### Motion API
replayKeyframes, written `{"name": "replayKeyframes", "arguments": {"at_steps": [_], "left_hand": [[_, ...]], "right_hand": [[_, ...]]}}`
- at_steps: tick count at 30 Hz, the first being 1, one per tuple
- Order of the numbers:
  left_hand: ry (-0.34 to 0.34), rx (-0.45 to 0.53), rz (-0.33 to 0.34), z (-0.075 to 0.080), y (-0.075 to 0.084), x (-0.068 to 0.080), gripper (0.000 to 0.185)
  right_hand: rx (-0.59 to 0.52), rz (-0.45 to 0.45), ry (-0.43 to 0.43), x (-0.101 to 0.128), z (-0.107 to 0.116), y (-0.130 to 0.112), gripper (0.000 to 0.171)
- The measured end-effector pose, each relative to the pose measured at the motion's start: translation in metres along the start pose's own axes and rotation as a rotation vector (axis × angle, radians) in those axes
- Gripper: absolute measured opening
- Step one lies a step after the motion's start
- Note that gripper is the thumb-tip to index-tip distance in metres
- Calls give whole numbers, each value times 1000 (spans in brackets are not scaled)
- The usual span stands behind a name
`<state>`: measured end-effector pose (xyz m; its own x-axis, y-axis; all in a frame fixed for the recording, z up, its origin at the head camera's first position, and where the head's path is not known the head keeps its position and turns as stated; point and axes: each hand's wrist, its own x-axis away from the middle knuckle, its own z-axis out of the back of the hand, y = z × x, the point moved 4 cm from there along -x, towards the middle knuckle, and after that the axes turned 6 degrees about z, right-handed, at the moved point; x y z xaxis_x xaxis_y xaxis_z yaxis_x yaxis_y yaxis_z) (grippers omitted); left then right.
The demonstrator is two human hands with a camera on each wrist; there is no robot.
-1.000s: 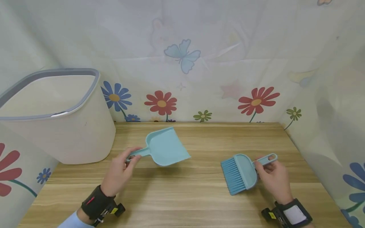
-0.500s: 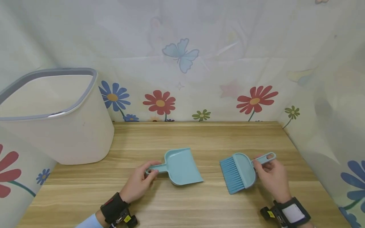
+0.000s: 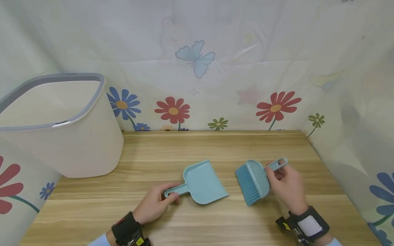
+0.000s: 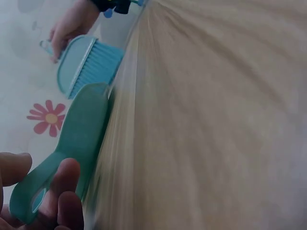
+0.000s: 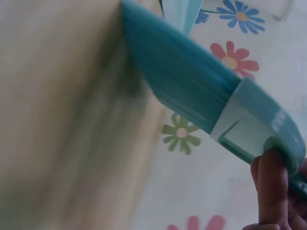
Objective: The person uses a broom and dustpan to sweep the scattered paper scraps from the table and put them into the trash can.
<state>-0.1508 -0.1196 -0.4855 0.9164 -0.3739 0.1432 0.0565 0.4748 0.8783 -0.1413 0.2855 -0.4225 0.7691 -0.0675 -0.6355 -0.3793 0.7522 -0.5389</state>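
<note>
The wooden table (image 3: 215, 218) carries everything, and far to the left of my left hand stands a big cream bin (image 3: 61, 136) with a grey rim. Just right of my left hand (image 3: 155, 206) lies the blue dustpan (image 3: 204, 182), flat on the table; my fingers and thumb are curled around its thin handle. My right hand (image 3: 284, 182) pinches the handle of the blue brush (image 3: 252, 181), with the bristles pointing down and toward me, close beside the pan's right edge.

What could go wrong, I think: both grips sit at the very end of a thin handle, so the dustpan may twist or tip if I lift it fast, and the brush may turn in my fingers if the bristles catch the table. The two tools are also near enough to knock together.

The wrist views are blurred, so I cannot tell for sure whether the bristle tips touch the table. The bin is cut off at the left edge, and its inside bottom is hidden.
</note>
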Motion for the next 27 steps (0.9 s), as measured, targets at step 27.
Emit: {"name": "replayKeyframes", "arguments": {"at_steps": [27], "left_hand": [[-414,483,42,-34,7,13,41]], "right_hand": [[265,846,-365,50,-120,-136,25]]}}
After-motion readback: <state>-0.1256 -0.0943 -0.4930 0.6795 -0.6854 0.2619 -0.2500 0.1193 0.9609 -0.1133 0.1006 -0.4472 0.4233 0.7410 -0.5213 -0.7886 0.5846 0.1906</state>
